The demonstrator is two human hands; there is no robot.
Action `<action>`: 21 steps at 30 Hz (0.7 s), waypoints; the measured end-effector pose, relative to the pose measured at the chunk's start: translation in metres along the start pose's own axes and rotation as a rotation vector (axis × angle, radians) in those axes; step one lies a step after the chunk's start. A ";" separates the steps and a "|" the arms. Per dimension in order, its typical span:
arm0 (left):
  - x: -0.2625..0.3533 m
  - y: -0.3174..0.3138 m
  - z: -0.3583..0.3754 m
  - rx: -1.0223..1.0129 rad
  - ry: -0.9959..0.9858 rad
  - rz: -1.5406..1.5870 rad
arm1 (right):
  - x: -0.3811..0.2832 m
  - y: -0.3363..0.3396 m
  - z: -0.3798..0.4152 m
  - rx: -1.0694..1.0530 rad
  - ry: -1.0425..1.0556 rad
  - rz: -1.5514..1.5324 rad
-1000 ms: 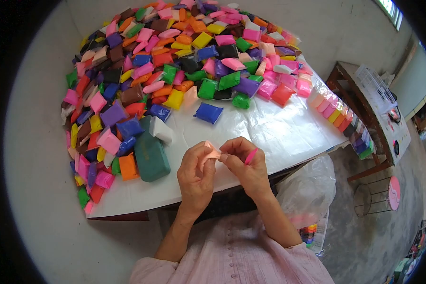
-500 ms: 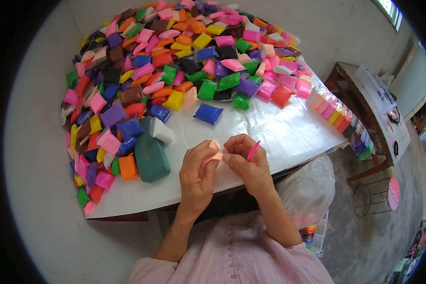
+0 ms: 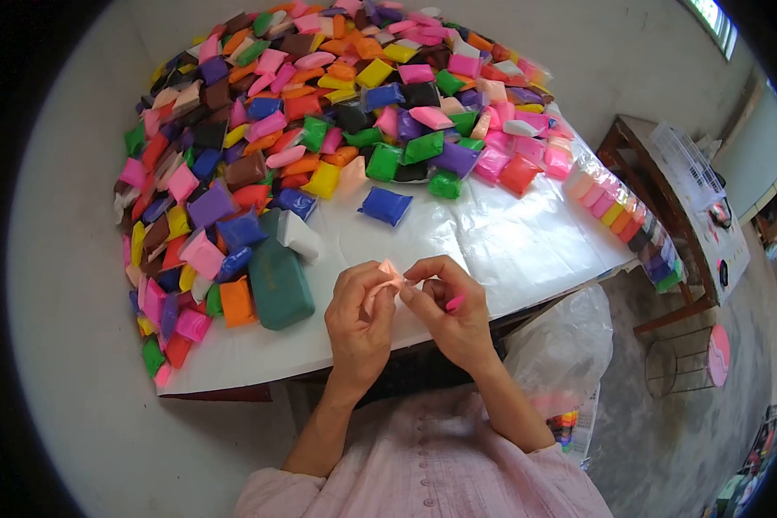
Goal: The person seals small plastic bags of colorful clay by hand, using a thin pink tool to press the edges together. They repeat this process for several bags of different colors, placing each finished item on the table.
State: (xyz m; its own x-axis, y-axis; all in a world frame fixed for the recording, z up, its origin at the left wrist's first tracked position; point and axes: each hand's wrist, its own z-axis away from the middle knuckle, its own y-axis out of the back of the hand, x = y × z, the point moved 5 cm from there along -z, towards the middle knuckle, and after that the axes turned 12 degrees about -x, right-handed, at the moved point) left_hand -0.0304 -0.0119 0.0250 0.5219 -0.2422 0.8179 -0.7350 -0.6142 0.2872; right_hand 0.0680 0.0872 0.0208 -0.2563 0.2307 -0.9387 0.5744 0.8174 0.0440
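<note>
My left hand (image 3: 358, 324) is closed around a small peach-coloured packet (image 3: 389, 271), whose top pokes out between thumb and fingers. My right hand (image 3: 456, 324) meets it from the other side, thumb and forefinger pinched together at the packet's edge. Tucked in the curled fingers of that same hand is a pink plastic tool (image 3: 455, 302), now seen nearly end-on. Both hands are held above the near edge of the white-covered table (image 3: 354, 246). A single blue packet (image 3: 385, 206) lies flat beyond them.
A large heap of colourful packets (image 3: 319, 104) covers the table's back and left. Left of my hands stand a dark green case (image 3: 282, 289) and a white block (image 3: 299, 236). A strip of coloured packets (image 3: 617, 216) hangs over the right edge, above a clear plastic bag (image 3: 565, 341).
The pink tool has turned in my right hand, so its long tip no longer shows. My right hand has shifted slightly left and down, while my left hand stays nearly in place.
</note>
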 end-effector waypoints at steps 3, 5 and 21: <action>0.002 0.000 0.000 0.006 0.020 0.050 | -0.014 -0.004 0.004 0.030 0.143 0.309; 0.004 0.000 -0.001 0.011 0.018 0.012 | -0.021 -0.005 0.005 0.070 0.214 0.421; 0.011 0.002 0.004 0.016 -0.167 -0.310 | -0.024 -0.009 -0.001 -0.091 0.354 0.651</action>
State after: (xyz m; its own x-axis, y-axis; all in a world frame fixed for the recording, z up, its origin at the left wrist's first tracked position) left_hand -0.0244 -0.0182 0.0323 0.7834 -0.1611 0.6003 -0.5248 -0.6888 0.5001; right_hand 0.0680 0.0751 0.0435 -0.1301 0.8268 -0.5473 0.6329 0.4941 0.5960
